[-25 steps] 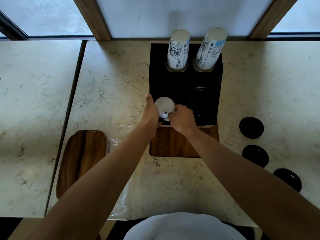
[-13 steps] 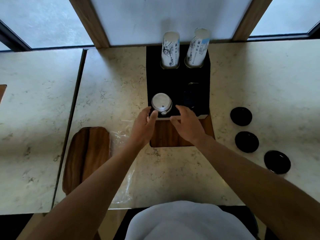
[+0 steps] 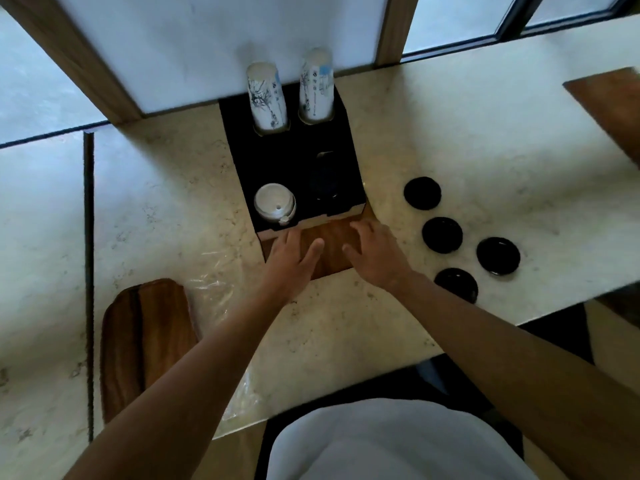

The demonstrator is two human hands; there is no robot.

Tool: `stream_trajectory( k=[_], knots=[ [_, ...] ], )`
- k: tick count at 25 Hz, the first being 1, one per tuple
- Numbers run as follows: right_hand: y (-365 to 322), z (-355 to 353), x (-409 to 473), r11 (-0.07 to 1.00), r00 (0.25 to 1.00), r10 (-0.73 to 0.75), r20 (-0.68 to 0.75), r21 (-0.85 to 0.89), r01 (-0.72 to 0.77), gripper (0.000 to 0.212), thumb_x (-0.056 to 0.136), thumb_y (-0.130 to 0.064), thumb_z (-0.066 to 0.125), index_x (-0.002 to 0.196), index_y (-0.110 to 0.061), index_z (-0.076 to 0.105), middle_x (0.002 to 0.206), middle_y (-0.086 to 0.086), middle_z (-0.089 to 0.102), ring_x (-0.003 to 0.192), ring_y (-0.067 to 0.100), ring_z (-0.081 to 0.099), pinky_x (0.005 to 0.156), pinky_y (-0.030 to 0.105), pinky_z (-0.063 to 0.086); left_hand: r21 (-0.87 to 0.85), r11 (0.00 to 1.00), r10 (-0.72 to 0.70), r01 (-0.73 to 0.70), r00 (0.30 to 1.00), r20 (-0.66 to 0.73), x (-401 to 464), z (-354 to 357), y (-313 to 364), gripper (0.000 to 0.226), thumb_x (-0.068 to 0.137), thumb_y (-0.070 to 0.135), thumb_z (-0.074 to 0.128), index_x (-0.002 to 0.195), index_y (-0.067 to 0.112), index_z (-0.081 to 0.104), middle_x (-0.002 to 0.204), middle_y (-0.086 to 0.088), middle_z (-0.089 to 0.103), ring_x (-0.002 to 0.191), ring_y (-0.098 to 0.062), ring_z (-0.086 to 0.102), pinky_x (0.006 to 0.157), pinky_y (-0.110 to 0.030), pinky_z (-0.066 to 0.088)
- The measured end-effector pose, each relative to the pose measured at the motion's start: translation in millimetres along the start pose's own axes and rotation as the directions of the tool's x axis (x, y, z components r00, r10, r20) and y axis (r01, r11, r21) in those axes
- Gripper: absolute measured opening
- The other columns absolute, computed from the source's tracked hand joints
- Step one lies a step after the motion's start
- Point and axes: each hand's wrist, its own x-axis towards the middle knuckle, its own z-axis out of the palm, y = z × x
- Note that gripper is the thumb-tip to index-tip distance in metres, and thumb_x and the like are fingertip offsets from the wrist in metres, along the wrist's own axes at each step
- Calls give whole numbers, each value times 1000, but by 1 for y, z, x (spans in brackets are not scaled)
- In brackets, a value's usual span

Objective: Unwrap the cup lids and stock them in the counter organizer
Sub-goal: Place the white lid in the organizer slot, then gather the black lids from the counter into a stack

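Now both hands (image 3: 332, 252) were empty, fingers (image 3: 313, 249) spread, because the white lids (image 3: 274, 203) sat in the black organizer (image 3: 242, 161).

Counter: pale veined marble countertop (image 3: 450, 126), dark seam at left.
Wall: white panel (image 3: 207, 32), wooden posts.
Windows: daylight both sides.

Both forearms are bare to the elbow, above a white garment (image 3: 391, 445) on the torso.
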Motion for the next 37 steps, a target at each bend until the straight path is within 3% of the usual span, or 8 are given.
stream_trajectory(
  k=[6, 10, 18, 23, 29, 31, 34, 37],
  knots=[
    [79, -27, -34, 981, 980, 190, -58, 41, -188, 49, 95, -32, 61, 137, -9, 53, 138, 16, 49, 128, 35, 45, 107, 42, 38, 29, 994, 97, -101, 988, 120, 14, 54, 48, 69, 99, 63, 41, 153, 20, 37, 156, -7, 43, 145, -23, 35, 112, -33, 27],
    [140, -38, -57, 950, 953, 299, -39, 111, -293, 54, 91, -32, 66, 138, -12, 52, 138, 15, 45, 128, 34, 43, 105, 37, 39, 95, 986, 117, -138, 974, 195, 21, 96, 85, 65, 101, 58, 44, 151, 17, 40, 152, -9, 47, 141, -26, 41, 114, -43, 37],
    [211, -41, -81, 956, 955, 293, 36, -44, -292, 85, 66, -63, 77, 138, -26, 50, 131, 4, 49, 117, 26, 47, 99, 39, 45, 163, 976, 93, -146, 951, 294, 16, 165, 136, 57, 101, 37, 57, 152, 18, 38, 152, -9, 46, 141, -27, 40, 114, -40, 34],
    [222, -32, -81, 964, 961, 263, 86, -61, -258, 88, 65, -61, 79, 139, -27, 45, 133, 5, 45, 118, 27, 45, 98, 41, 44, 191, 974, 56, -125, 942, 330, 15, 178, 138, 54, 99, 33, 57, 149, 18, 43, 147, -9, 49, 136, -26, 44, 110, -36, 35],
    [223, -28, -82, 965, 964, 254, 76, 47, -258, 84, 71, -52, 79, 142, -21, 45, 132, 7, 44, 121, 27, 45, 104, 41, 44, 170, 983, 8, -75, 932, 362, 21, 180, 137, 46, 99, 32, 58, 143, 20, 49, 128, -4, 57, 113, -18, 57, 98, -37, 50],
    [222, -29, -82, 956, 963, 266, 36, 117, -268, 84, 72, -53, 78, 142, -19, 45, 131, 8, 45, 120, 27, 46, 104, 40, 45, 135, 991, -43, -9, 926, 376, 24, 183, 141, 46, 99, 34, 59, 142, 21, 49, 122, 0, 60, 105, -16, 60, 92, -35, 52],
    [219, -35, -82, 945, 962, 272, -29, 198, -262, 91, 74, -54, 77, 147, -16, 39, 132, 7, 45, 121, 24, 45, 105, 37, 44, -57, 964, -220, 259, 902, 372, 28, 187, 152, 44, 98, 38, 61, 137, 22, 51, 111, 4, 65, 92, -11, 66, 79, -31, 55],
    [216, -40, -80, 947, 968, 241, -66, 236, -219, 97, 74, -54, 77, 151, -15, 32, 131, 6, 45, 120, 22, 44, 104, 35, 44, -421, 719, -331, 554, 804, 493, 33, 186, 160, 27, 100, 26, 60, 116, 4, 64, 105, -12, 75, 84, -21, 77, 66, -31, 61]
  ],
)
